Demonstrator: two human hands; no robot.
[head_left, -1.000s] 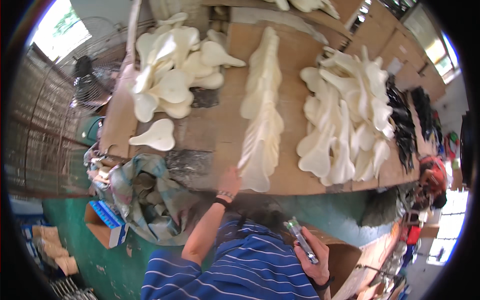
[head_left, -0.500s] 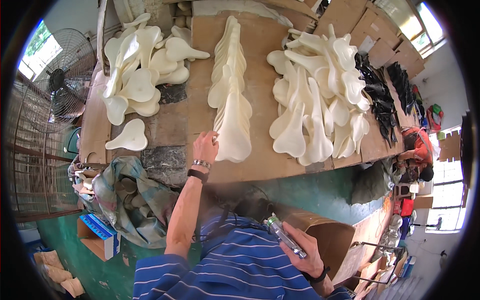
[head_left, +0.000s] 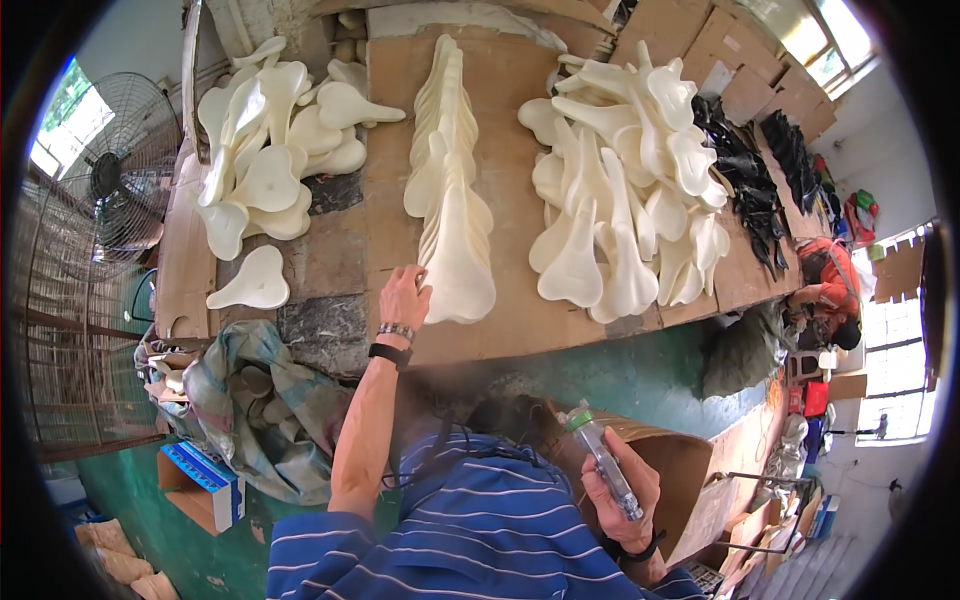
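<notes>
A long row of overlapping cream bicycle saddle pads [head_left: 458,260] lies down the middle of the cardboard-covered table. At its near end my left hand [head_left: 404,300] is closed, its curled fingers on the left edge of the nearest pad; the fingertips are partly hidden. Low on the right, in front of my striped shirt, my right hand [head_left: 625,490] is wrapped round a slim silvery tool [head_left: 605,462] with a green end. That tool's exact kind is not clear. One loose saddle pad [head_left: 252,280] lies flat to the left of my left hand.
Heaps of saddle pads stand on the left [head_left: 268,178] and right [head_left: 585,250] of the table [head_left: 520,330]. Black pieces [head_left: 745,175] lie farther right. Below are a sack [head_left: 270,420], a blue box [head_left: 205,480] and a carton [head_left: 650,470]. A person in orange [head_left: 830,275] bends at far right.
My right hand has shifted right and a little up with the silvery tool, which now stands more upright. My left hand stays at the same pad's edge. The view has shifted slightly.
</notes>
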